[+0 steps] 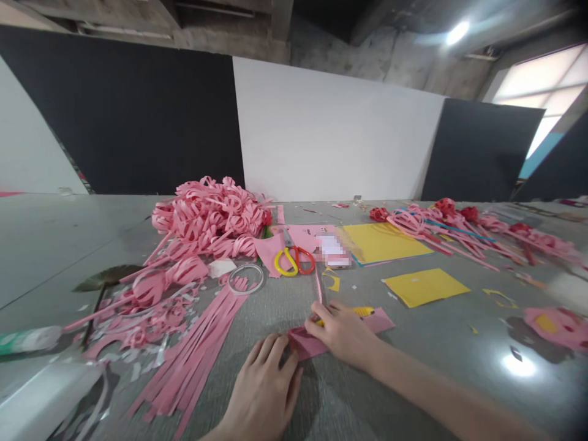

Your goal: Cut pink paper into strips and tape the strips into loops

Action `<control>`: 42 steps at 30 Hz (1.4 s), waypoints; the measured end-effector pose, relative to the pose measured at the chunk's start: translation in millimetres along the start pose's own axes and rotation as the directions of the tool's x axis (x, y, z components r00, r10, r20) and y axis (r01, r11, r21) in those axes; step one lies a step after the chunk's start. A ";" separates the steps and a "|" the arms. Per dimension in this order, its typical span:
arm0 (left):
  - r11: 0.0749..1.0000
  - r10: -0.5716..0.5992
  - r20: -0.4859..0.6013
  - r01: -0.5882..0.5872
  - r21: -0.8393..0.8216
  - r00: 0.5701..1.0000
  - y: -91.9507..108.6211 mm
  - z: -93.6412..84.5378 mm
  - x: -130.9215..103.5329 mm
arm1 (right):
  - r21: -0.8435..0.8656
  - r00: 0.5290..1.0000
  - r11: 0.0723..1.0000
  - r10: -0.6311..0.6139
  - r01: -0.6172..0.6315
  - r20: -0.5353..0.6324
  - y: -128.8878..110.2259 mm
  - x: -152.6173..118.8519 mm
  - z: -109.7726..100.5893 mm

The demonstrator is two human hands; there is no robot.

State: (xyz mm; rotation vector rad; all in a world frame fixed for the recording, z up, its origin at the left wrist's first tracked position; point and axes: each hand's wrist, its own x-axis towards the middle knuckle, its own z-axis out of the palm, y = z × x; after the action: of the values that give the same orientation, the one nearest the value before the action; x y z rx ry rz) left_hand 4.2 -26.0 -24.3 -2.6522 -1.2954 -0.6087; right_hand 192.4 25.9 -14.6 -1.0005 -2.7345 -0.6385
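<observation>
A folded-looking piece of pink paper (309, 348) lies on the grey table in front of me. My left hand (266, 386) is at its left end, fingers bent and fingertips pressed against the paper's edge. Over the middle of the paper, my right hand (344, 334) is closed around a yellow utility knife (365, 312); the ribbed end shows beyond the hand and a bit of yellow shows between thumb and index finger. Its blade is not visible. A narrow pale pink strip (318, 286) runs away from the right fingertips.
Yellow-and-red-handled scissors (294, 260) lie beyond my hands, near a phone (334, 251) and a tape roll (246, 279). Pink strips (197, 355) and a looped paper heap (211, 214) fill the left. Yellow sheets (427, 286) and paper flowers (445, 211) lie right.
</observation>
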 end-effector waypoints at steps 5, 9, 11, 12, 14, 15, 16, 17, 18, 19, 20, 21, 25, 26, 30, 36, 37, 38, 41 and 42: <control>1.000 0.003 -0.020 -0.004 -0.012 1.000 0.2 0.4 1.2 | 0.008 1.000 1.000 -0.021 0.021 0.021 -2.1 2.6 -1.8; 1.000 0.006 -0.033 -0.006 -0.014 0.999 0.8 0.5 1.2 | 0.031 0.999 0.999 -0.030 0.028 0.037 -1.4 3.0 -0.9; 1.000 0.003 -0.053 -0.004 -0.014 0.999 1.2 0.7 0.9 | 0.037 0.999 0.999 -0.026 0.024 0.039 -0.4 2.8 0.0; 1.000 0.003 -0.062 -0.004 -0.011 0.998 1.3 0.8 0.8 | 0.039 0.999 0.999 -0.023 0.022 0.038 0.0 2.7 0.4; 1.000 0.006 -0.072 -0.006 0.003 0.997 1.4 1.0 0.7 | 0.040 0.999 0.999 -0.022 0.020 0.037 0.7 2.3 1.2; 1.000 0.009 -0.072 -0.009 0.012 0.997 1.3 1.0 0.6 | 0.039 0.999 0.999 -0.023 0.021 0.036 0.8 2.1 1.6; 1.000 0.014 -0.071 -0.013 0.019 0.997 1.3 1.1 0.6 | 0.038 0.999 0.999 -0.024 0.022 0.035 0.9 1.9 2.0; 1.000 0.018 -0.068 -0.016 0.024 0.998 1.2 1.0 0.6 | 0.037 0.999 0.999 -0.024 0.023 0.034 0.9 1.7 2.5; 0.999 0.020 -0.065 -0.018 0.027 0.998 1.1 1.0 0.6 | 0.037 0.999 0.999 -0.025 0.023 0.032 0.8 1.6 2.9; 0.999 0.021 -0.063 -0.019 0.029 0.998 1.1 0.9 0.6 | 0.037 0.999 0.999 -0.025 0.024 0.028 0.8 1.6 3.2; 0.999 0.020 -0.061 -0.018 0.029 0.998 1.1 0.9 0.6 | 0.038 0.999 0.999 -0.026 0.025 0.023 0.7 1.7 3.4; 0.999 0.018 -0.061 -0.017 0.028 0.998 1.0 0.9 0.6 | 0.041 0.999 0.999 -0.026 0.025 0.020 0.7 1.9 3.3; 1.000 0.010 -0.061 -0.009 0.021 0.998 1.0 1.2 0.5 | 0.044 0.998 0.999 -0.033 0.031 0.049 0.6 3.4 -0.2; 1.000 0.010 -0.061 -0.009 0.021 0.998 0.9 1.3 0.5 | 0.043 0.998 0.999 -0.036 0.033 0.060 0.6 4.0 -1.7; 1.000 0.015 -0.066 -0.014 0.015 0.998 0.9 0.9 1.2 | 0.044 0.995 0.998 -0.047 0.043 0.088 0.7 6.4 -8.7; 1.000 0.003 -0.010 -0.003 -0.002 1.000 2.0 -4.2 4.0 | 0.081 0.993 0.996 -0.036 0.027 0.109 0.8 10.7 -16.8; 1.000 -0.002 0.008 0.002 -0.003 1.000 2.3 -5.2 4.4 | 0.091 0.993 0.996 -0.033 0.023 0.111 0.7 11.0 -17.1; 1.000 -0.006 0.023 0.006 -0.003 1.000 2.6 -6.0 4.8 | 0.098 0.993 0.995 -0.031 0.019 0.113 0.8 11.2 -17.1; 1.000 -0.014 0.046 0.014 -0.003 0.999 3.0 -6.6 5.3 | 0.111 0.993 0.994 -0.026 0.013 0.117 1.5 10.7 -15.6; 1.000 -0.014 0.045 0.014 -0.004 0.999 2.9 -6.3 5.3 | 0.114 0.993 0.993 -0.030 0.016 0.117 2.0 10.4 -14.9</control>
State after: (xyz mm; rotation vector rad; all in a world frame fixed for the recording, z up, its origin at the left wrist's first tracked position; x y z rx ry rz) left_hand 7.5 -25.7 -16.2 -2.6774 -1.3274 -0.5576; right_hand 185.8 26.6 2.4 -1.0130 -2.8519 -0.4352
